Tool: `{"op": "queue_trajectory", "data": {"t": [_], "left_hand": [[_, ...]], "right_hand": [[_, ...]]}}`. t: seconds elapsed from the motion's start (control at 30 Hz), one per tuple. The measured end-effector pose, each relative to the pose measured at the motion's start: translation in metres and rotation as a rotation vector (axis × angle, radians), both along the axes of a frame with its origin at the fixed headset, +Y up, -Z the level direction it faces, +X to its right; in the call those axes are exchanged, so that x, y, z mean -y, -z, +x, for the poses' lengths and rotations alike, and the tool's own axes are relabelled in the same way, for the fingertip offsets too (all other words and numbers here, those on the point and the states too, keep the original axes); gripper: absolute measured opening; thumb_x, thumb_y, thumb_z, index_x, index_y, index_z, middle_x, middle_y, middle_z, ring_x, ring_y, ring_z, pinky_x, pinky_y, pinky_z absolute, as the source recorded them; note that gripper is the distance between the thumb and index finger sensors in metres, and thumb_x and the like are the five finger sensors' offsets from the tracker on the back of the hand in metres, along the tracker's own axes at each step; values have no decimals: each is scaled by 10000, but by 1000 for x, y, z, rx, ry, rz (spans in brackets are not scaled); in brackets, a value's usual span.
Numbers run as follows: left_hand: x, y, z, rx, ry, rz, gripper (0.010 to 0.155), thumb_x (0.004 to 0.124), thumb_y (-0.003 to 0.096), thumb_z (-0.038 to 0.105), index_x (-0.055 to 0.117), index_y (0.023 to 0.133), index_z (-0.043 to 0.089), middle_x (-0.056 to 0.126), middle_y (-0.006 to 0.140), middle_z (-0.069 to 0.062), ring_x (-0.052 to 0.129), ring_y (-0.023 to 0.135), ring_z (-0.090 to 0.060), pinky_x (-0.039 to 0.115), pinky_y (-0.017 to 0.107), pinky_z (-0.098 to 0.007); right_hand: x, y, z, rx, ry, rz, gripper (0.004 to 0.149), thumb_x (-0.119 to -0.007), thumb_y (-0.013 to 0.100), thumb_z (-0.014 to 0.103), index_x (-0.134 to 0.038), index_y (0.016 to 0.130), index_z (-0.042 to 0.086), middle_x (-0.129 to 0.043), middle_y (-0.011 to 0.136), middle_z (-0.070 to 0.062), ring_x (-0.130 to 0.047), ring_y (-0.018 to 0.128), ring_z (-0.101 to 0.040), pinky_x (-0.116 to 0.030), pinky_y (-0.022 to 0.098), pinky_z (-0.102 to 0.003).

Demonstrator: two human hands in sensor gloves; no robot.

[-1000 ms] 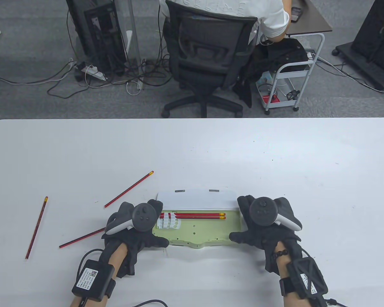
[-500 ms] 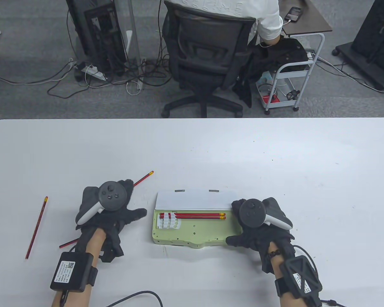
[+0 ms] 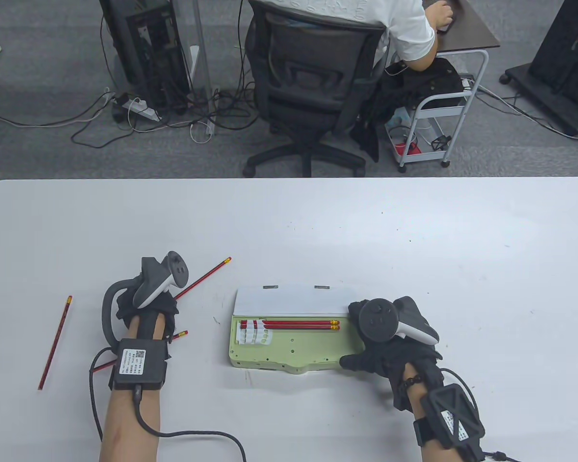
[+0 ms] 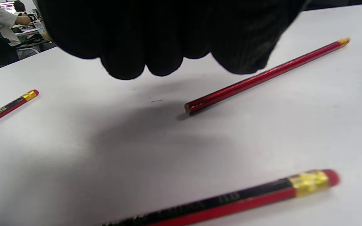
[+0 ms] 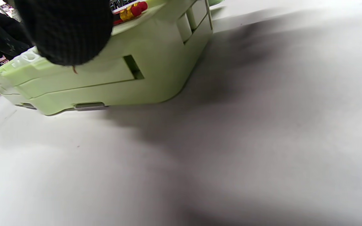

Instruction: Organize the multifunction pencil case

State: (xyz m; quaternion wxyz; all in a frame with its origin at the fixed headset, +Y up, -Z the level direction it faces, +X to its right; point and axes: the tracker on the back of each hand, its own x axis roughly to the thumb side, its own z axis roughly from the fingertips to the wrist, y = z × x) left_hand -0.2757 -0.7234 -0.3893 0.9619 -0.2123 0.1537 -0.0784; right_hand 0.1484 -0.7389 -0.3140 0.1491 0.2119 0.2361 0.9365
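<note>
Left hand reaching for a loose pencil

Left hand (image 3: 144,308) hovered over pencil (image 4: 262,77), fingers (image 4: 156,59) curled, holding nothing; a clumsy pinch could roll it. Right hand (image 3: 390,337) gripped the case (image 3: 294,351).

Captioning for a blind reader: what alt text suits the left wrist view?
Black gloved fingers hang just above a white table, over a red pencil. Another red pencil with a yellow band lies in the foreground.

Gloves: black knit on left hand (image 3: 147,308) and right hand (image 3: 395,351).
Trackers: dark grey heads, white handles.
Wrists: black boxes, white labels, black cables.
Forearms: bare skin.
</note>
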Motion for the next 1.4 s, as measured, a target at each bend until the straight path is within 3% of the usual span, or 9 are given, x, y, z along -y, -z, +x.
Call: {"op": "queue_trajectory", "data": {"t": [0.2, 0.73, 1.4], "left_hand": [[16, 12, -1, -44, 7, -59, 584, 862, 495, 377, 725, 1017, 156, 849, 1025, -161, 885, 890, -420, 750, 633, -612], [21, 18, 8, 48, 117, -13, 428, 897, 464, 351, 857, 853, 177, 961, 878, -90, 978, 785, -346, 797, 607, -591], [23, 17, 6, 87, 77, -31, 429, 819, 505, 340, 816, 886, 143, 908, 879, -110, 935, 798, -360, 744, 642, -634]], "right_hand": [[0, 0, 0, 0, 2, -5, 1096, -765, 456, 540, -138, 1111, -77, -142, 1091, -415, -256, 966, -706, -340, 681, -764], [0, 0, -1, -2, -12, -11, 1095, -763, 457, 537, -136, 1110, -80, -145, 1088, -419, -256, 967, -705, -340, 682, -765], [0, 1, -2, -7, -20, -16, 1096, -761, 459, 535, -131, 1108, -84, -146, 1085, -424, -257, 969, -704, -340, 683, -765]]}}
